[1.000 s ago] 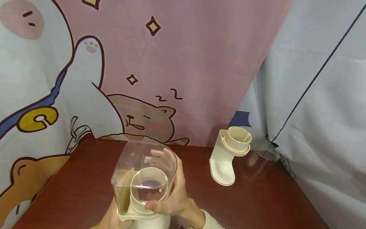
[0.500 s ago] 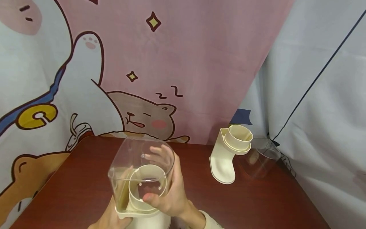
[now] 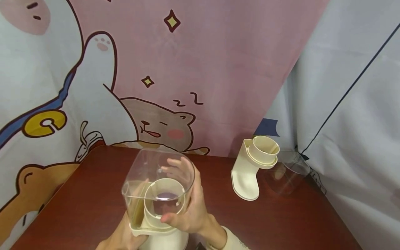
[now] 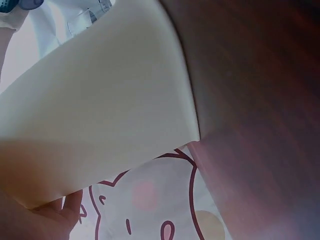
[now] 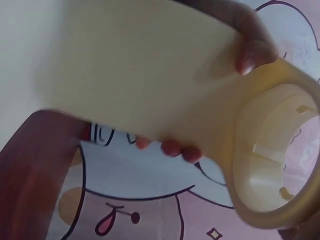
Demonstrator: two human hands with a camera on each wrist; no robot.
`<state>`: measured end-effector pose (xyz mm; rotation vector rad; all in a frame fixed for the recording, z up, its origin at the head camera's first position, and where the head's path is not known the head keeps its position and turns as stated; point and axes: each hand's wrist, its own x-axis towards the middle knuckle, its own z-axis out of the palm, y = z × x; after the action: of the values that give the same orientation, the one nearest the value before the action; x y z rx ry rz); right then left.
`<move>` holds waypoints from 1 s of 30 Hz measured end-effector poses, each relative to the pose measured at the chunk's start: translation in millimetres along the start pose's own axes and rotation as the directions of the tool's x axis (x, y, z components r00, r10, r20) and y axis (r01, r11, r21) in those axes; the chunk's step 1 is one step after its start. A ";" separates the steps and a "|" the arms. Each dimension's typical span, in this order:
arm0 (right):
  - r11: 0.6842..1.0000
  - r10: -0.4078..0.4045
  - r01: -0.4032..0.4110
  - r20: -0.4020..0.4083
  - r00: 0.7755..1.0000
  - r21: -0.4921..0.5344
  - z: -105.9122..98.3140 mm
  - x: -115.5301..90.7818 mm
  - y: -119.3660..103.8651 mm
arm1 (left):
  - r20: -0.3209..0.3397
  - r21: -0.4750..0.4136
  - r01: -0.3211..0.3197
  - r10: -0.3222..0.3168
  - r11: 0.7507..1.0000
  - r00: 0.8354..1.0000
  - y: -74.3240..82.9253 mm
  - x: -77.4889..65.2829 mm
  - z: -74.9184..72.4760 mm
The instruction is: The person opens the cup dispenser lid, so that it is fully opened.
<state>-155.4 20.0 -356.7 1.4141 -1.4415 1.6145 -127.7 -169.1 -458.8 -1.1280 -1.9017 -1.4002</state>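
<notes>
In the head view, my left hand (image 3: pixel 125 229) grips a cream plastic stand (image 3: pixel 164 241) with a round ring on top, from its left side. A clear plastic container (image 3: pixel 137 172) sits over the ring, its rim tilted up. My right hand (image 3: pixel 193 210) holds that container from the right, thumb in front and fingers behind the clear wall. The left wrist view shows the pale stand body (image 4: pixel 100 100) close up, with left-hand fingers (image 4: pixel 72 207) under its edge. In the right wrist view, left fingers (image 5: pixel 255 52) wrap the stand, and its hollow ring (image 5: pixel 250 185) faces the camera.
A second cream stand (image 3: pixel 245 180) with an upright ring stands on the dark red-brown table (image 3: pixel 281 222) to the right. Behind it stands another clear container (image 3: pixel 292 177). A cartoon curtain (image 3: pixel 225 80) hangs behind the table, with white cloth (image 3: pixel 353 128) at the right.
The head view has shifted a little, and the scene sits slightly higher in it. Both hands keep their hold on the stand and container, with hardly any movement.
</notes>
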 end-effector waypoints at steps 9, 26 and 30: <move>1.000 0.006 -0.007 -0.040 0.999 -0.021 3.9 -0.4 -1.5 | 0.009 -0.055 -0.030 0.030 0.998 0.999 1.2 5.1 0.1; 0.992 0.111 -0.095 -0.231 0.967 0.083 -18.6 16.2 -9.1 | -0.048 -0.086 -0.024 0.020 0.996 0.999 -0.2 11.3 5.7; 0.992 0.097 -0.075 -0.231 0.968 0.102 -31.5 20.5 -11.9 | -0.046 -0.118 -0.033 0.028 0.993 0.999 -0.3 12.8 7.9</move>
<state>-161.5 47.9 -329.5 1.1748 -1.3203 1.8560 -134.1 -157.7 -451.3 -1.1662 -1.7839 -1.5256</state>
